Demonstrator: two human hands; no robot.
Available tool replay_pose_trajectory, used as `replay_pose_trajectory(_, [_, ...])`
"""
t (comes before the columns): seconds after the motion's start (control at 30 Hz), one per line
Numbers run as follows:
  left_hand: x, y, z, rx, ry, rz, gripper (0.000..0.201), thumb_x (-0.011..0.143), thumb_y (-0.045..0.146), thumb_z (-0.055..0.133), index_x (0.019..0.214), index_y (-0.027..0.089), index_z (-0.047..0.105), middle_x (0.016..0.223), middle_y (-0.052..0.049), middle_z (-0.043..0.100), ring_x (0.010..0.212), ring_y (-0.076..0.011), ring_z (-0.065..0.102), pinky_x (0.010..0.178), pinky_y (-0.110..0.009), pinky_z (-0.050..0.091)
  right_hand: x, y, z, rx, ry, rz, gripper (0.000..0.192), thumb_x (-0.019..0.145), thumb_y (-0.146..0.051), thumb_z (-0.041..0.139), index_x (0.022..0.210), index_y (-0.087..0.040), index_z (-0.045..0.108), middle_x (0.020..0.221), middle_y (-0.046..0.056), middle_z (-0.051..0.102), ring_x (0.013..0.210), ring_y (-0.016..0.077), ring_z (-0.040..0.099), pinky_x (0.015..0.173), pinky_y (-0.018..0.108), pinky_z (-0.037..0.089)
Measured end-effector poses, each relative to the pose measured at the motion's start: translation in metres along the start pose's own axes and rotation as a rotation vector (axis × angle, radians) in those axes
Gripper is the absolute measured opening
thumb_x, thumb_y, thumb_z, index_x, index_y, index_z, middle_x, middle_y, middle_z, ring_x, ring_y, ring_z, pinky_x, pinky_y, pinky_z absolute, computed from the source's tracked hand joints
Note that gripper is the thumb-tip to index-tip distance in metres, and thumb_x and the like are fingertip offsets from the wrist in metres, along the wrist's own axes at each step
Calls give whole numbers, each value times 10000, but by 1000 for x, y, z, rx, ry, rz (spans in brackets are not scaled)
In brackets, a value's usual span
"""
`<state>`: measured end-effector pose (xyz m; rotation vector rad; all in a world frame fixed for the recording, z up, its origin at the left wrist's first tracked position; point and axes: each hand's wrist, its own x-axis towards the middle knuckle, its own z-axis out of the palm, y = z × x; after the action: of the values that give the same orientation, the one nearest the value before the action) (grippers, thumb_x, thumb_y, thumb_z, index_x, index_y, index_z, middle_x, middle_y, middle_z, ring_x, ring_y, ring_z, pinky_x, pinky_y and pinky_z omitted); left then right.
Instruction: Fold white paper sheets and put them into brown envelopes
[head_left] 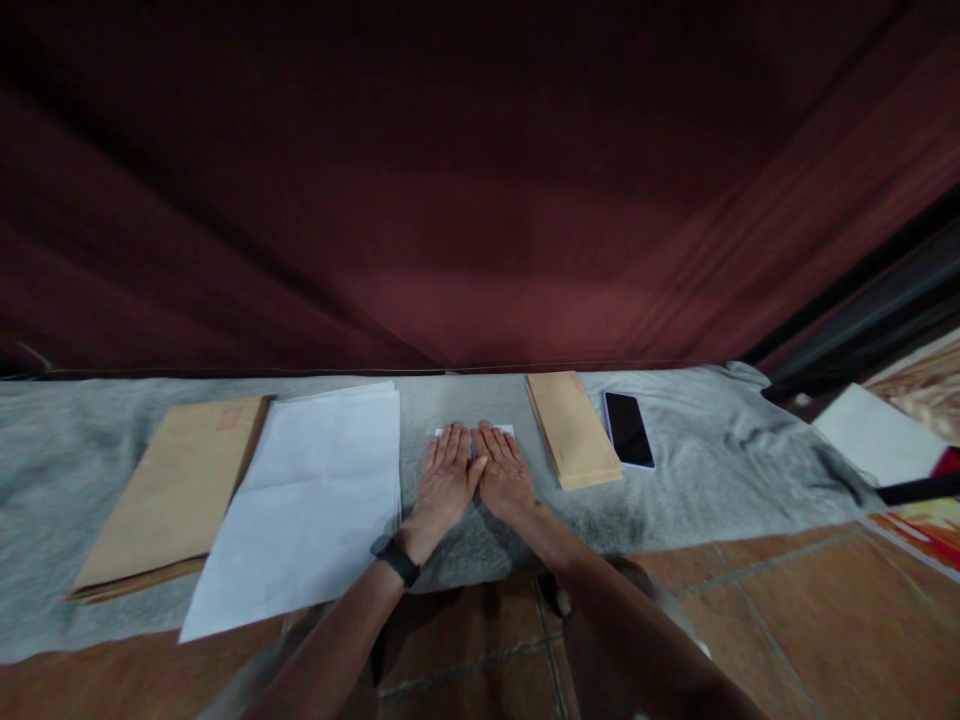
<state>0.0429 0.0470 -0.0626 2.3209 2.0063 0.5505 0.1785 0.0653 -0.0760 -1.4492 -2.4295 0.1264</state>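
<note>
My left hand (445, 480) and my right hand (503, 472) lie flat side by side, palms down, on a small folded white paper (475, 431) whose far edge shows past the fingertips. The fingers are stretched out and pressed on it. A dark band sits on my left wrist. Left of my hands lies a stack of white sheets (315, 490). To their right lies a narrow stack of brown envelopes (571, 428).
A grey cloth (712, 470) covers the tiled floor. A large brown envelope stack (176, 495) lies at the left, a black phone (628, 429) at the right beside the narrow envelopes. A dark red curtain hangs behind. White paper (874, 433) and patterned items lie far right.
</note>
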Motion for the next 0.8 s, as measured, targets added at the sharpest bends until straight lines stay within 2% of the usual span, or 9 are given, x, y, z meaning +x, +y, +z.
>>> replay_pose_trajectory(0.1, [-3,-2,8,36,-24,-8,708,1041,502,294,1518,-6,419,1593,-245,423,1535,-313,329,1260,-505,279,-1,3,4,-5,33,22,528,1043,-212,379,1558,-109,427,1633,132,384,1528,264,341,1255,467,263])
replay_pose_trajectory(0.27, [-6,-8,10,63,-10,-48,747,1026,544,312,1544,11,389,1620,-226,385,1539,-302,320,1261,-471,282,-6,10,7,-27,90,45,558,1037,-235,393,1566,-61,395,1616,174,401,1525,288,345,1240,498,283])
replay_pose_trajectory(0.5, [-10,-16,9,94,-19,-113,738,1030,512,306,1559,1,354,1645,-232,326,1550,-323,288,1257,-500,279,-12,19,7,-73,163,65,587,1083,-382,379,1551,-29,411,1598,217,415,1492,327,393,1208,511,331])
replay_pose_trajectory(0.8, [-18,-25,10,128,23,-194,717,1034,487,282,1559,4,350,1639,-227,348,1543,-320,304,1259,-491,267,-15,26,10,-92,178,91,601,1083,-395,369,1561,-32,395,1591,229,422,1467,333,430,1198,521,342])
